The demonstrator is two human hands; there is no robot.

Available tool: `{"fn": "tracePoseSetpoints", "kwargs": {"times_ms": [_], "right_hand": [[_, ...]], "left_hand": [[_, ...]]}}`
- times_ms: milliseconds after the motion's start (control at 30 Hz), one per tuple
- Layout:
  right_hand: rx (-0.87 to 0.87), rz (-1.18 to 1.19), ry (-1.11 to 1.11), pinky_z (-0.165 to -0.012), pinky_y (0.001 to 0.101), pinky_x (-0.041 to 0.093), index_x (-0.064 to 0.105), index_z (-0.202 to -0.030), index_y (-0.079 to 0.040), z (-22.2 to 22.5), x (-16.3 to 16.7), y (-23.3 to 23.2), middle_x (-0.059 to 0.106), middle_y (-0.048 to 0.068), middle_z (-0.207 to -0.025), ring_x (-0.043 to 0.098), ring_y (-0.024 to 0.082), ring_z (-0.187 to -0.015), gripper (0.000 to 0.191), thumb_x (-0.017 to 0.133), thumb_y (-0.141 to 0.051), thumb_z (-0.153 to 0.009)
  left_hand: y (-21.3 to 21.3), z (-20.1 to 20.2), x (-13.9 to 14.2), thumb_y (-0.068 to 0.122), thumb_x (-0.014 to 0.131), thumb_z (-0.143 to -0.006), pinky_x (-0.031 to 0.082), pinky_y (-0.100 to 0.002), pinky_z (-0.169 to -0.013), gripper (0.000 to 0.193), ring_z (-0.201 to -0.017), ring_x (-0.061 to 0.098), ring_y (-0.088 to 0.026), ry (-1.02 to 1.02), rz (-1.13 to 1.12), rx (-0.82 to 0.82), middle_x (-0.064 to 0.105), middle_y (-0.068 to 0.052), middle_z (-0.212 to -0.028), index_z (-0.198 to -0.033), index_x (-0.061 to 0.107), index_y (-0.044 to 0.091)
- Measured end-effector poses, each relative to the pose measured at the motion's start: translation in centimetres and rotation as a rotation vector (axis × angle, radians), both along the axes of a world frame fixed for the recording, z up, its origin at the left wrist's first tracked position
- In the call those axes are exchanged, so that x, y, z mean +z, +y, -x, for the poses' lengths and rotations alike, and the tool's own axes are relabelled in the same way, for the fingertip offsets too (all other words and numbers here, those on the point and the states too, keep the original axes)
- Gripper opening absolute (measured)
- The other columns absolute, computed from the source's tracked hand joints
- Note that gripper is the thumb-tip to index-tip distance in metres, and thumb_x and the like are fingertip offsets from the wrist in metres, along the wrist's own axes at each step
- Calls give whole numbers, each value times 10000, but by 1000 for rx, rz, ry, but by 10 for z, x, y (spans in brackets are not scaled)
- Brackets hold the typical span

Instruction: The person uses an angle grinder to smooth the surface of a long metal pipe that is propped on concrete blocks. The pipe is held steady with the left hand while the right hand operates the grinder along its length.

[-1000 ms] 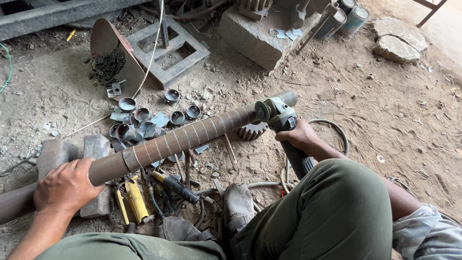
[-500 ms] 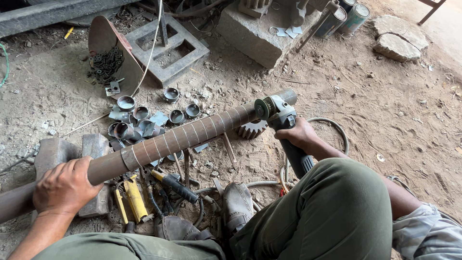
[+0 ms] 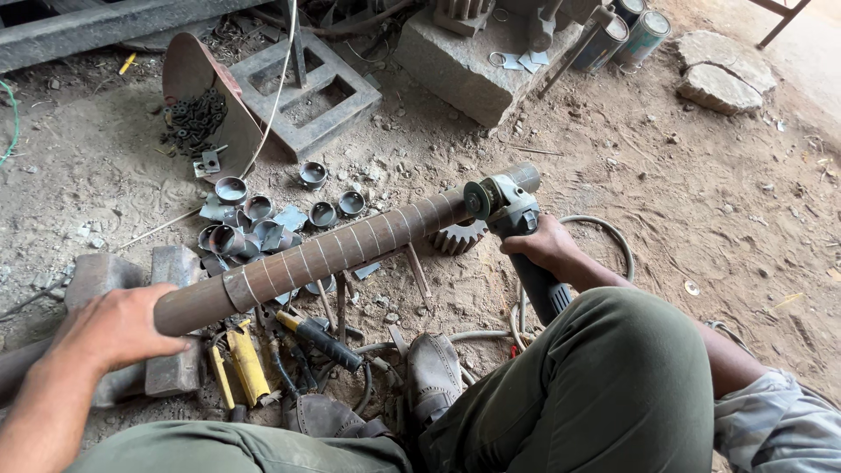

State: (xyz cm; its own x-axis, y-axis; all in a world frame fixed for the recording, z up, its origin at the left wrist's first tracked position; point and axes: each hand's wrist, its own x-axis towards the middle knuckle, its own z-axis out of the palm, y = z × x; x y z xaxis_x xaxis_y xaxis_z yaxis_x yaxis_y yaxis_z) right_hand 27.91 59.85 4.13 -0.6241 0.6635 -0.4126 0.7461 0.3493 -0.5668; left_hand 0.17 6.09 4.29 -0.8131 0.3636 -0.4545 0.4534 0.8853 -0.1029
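1. The left hand (image 3: 109,331) wraps closed fingers over a rusty steel pipe (image 3: 342,250) lying slantwise above the dirt floor.
2. The right hand (image 3: 545,248) grips an angle grinder (image 3: 508,210), its disc touching the pipe's far end.
3. Cut pipe rings (image 3: 250,223) lie scattered behind.

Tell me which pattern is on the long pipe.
Rusty brown pipe with evenly spaced pale lines marked around it, seen in the head view.
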Motion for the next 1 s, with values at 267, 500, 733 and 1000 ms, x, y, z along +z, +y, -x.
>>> {"fn": "tracePoseSetpoints", "kwargs": {"times_ms": [267, 500, 733, 1000], "right_hand": [[24, -27, 24, -690, 386, 592, 726, -1022, 50, 0, 1, 0, 754, 177, -862, 740, 261, -724, 587, 814, -351, -601], [7, -10, -18, -671, 387, 606, 718, -1014, 71, 0, 1, 2, 757, 194, -863, 743, 274, -704, 577, 809, -347, -627], [29, 20, 27, -670, 380, 609, 705, -1027, 50, 0, -2, 4, 749, 181, -860, 736, 262, -701, 574, 813, -327, -608], [2, 19, 44, -674, 378, 601, 710, -1021, 42, 0, -1, 3, 747, 170, -851, 734, 255, -706, 562, 821, -308, -595]], "left_hand": [[2, -9, -5, 655, 887, -623, 565, -410, -1084, 968, -1167, 743, -238, 44, 83, 6, 755, -25, -1279, -1473, 538, 352], [-1, -18, -7, 670, 839, -668, 598, -406, -1035, 860, -1136, 750, -233, 159, 64, -31, 754, 22, -1267, -1422, 575, 352], [-10, -16, -24, 705, 835, -655, 616, -415, -983, 914, -1064, 757, -211, 211, 60, -70, 757, 11, -1199, -1433, 556, 317], [-15, -19, -36, 686, 852, -629, 621, -402, -955, 868, -1026, 761, -202, 329, 11, -120, 765, -2, -1152, -1362, 602, 294]]}}
